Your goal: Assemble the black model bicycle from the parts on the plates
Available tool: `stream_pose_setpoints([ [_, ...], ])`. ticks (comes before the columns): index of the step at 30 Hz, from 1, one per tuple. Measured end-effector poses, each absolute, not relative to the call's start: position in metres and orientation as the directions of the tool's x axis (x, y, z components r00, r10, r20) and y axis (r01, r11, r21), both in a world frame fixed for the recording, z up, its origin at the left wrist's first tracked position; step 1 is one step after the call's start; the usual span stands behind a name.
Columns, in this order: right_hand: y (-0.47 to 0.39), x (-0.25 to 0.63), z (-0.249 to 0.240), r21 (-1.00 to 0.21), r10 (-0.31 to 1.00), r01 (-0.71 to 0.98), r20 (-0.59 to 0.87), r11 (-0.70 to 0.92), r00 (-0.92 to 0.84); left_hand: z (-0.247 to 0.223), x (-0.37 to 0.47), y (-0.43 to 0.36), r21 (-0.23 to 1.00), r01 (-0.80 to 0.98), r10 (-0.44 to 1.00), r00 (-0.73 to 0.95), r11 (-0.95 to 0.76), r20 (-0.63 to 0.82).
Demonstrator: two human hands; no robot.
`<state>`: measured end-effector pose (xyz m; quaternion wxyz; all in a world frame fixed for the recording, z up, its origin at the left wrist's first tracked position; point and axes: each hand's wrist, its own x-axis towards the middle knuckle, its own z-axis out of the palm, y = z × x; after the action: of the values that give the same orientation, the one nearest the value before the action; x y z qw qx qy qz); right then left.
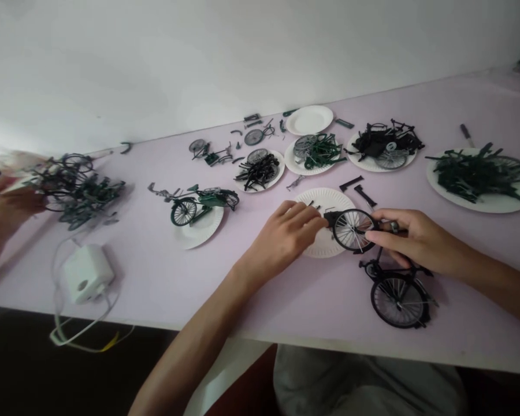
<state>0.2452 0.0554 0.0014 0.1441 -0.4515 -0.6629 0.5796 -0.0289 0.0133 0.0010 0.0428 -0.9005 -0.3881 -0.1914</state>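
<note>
A black model bicycle (399,300) is tilted over the table, its rear wheel towards me and its spoked front wheel (354,231) pointing away. My right hand (409,237) is closed around the bicycle near the front of the frame, with the thumb against the front wheel. My left hand (288,234) pinches a small black part (330,218) at the left edge of that wheel. Whether this part is fixed to the bicycle, I cannot tell. Under the fingers lies a white paper plate (318,248) with a few tiny pieces.
Beyond my hands stand paper plates with green parts (481,173), black parts (385,144) and wheels (256,155). A green model bicycle (203,202) rests on a plate to the left. Another person's hand (19,202) is by a pile of bicycles (84,190), near a white box with cables (89,271).
</note>
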Motion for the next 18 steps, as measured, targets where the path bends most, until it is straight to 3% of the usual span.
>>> stream_pose_setpoints([
  [4,0.058,0.242,0.006,-0.890,0.718,0.452,-0.352,-0.058,-0.601,0.015,-0.025,0.029,0.403,0.566,0.689,0.508,-0.719,0.516],
  [7,0.064,0.240,0.006,-0.892,0.684,0.450,-0.352,-0.039,-0.639,0.025,-0.016,0.042,0.507,0.474,0.694,0.504,-0.720,0.514],
  [12,0.068,0.240,0.004,-0.910,0.724,0.411,-0.316,-0.049,-0.613,0.018,-0.004,0.041,0.620,0.435,0.755,0.312,-0.653,0.577],
  [18,0.067,0.244,0.002,-0.919,0.717,0.390,-0.306,-0.051,-0.627,0.000,0.002,0.025,0.615,0.397,0.730,0.300,-0.681,0.614],
])
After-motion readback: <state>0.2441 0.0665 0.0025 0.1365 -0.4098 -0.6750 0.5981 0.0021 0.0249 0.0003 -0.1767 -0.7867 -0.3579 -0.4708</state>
